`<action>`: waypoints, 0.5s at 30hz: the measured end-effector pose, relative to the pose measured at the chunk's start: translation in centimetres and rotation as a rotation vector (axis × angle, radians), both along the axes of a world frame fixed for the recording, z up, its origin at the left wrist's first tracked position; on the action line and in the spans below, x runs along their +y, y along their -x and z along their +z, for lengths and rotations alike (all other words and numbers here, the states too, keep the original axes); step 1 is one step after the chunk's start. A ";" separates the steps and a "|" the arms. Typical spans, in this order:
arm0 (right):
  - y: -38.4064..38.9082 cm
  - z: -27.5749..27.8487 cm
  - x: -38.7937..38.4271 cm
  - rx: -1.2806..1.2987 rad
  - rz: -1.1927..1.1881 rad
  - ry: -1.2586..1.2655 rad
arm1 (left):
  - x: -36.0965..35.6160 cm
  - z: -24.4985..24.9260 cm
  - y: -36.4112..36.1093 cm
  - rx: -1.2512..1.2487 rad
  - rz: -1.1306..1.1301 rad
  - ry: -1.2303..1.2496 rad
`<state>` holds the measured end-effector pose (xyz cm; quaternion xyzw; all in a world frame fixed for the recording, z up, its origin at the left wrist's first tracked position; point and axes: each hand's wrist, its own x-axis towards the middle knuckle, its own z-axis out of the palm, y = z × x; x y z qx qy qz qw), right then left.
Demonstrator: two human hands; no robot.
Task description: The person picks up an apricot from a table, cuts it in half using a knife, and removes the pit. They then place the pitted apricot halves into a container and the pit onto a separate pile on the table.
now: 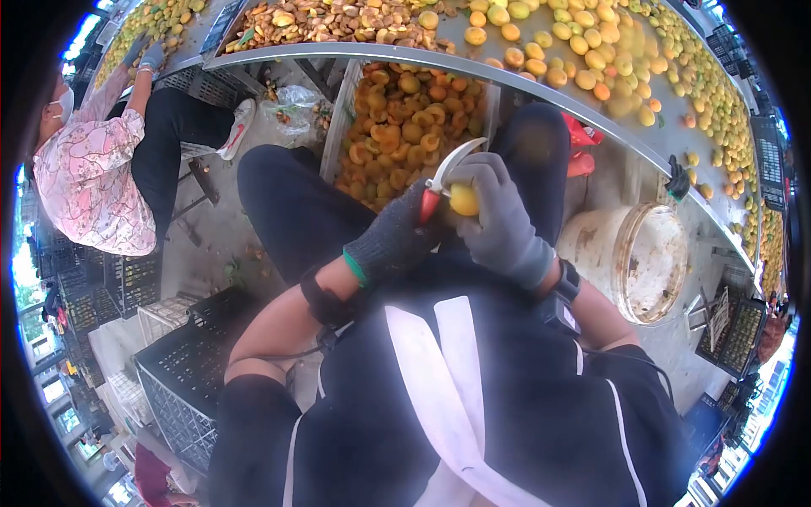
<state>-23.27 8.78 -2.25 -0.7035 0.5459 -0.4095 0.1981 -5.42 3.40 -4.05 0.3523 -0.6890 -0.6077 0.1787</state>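
Note:
My left hand [390,238], in a dark glove with a green cuff, is closed around the red handle of a curved knife [429,203]. The knife's pale blade points up and to the right, beside the other hand's fingers. A yellow apricot [463,199] is gripped by my right hand [505,221], which wears a grey glove. Both hands are close together above my lap. Just beyond them, a crate [332,127] holds many halved orange apricots [405,118]. The part of the blade nearest the fruit is partly hidden by the fingers.
A metal-edged table [541,89] bears whole apricots and a brownish pile. On the right stands a white bucket [650,262]; on the left, a black crate [190,355]. Another person [101,177] in a pink patterned top sits at the left, with gloved hands near more fruit.

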 end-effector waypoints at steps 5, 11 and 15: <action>0.2 0.6 -1.0 -0.090 0.061 -0.078 | 0.1 0.2 -0.4 0.186 0.082 -0.543; 2.1 1.3 -1.9 -1.268 0.153 -0.529 | -1.5 5.0 -1.8 0.271 0.284 -0.186; 2.9 1.6 -1.7 -1.755 0.459 -0.528 | -1.8 5.6 -2.5 0.115 0.260 0.215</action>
